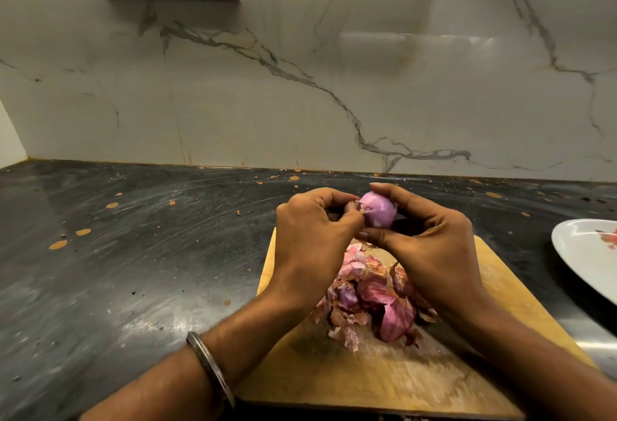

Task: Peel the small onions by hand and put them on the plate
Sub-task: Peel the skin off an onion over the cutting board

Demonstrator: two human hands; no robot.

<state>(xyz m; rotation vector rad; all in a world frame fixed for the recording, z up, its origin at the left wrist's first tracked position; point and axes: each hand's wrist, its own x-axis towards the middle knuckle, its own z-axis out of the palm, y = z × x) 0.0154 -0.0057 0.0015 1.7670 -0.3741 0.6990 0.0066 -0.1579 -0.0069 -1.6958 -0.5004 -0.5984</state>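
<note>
We hold the onion (380, 209) above the board's (500, 290) twelve o'clock edge: our right hand (430, 237) curls round it, our left hand (314, 233) pinches skin at its nine o'clock end. Peels (370, 297) heap on the board. The plate (581, 253) sits on the tabletop (133, 253) at three o'clock.

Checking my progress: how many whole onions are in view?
1: the onion held above the cutting board by both hands. More may sit unseen on the plate, mostly cut off at right.
</note>
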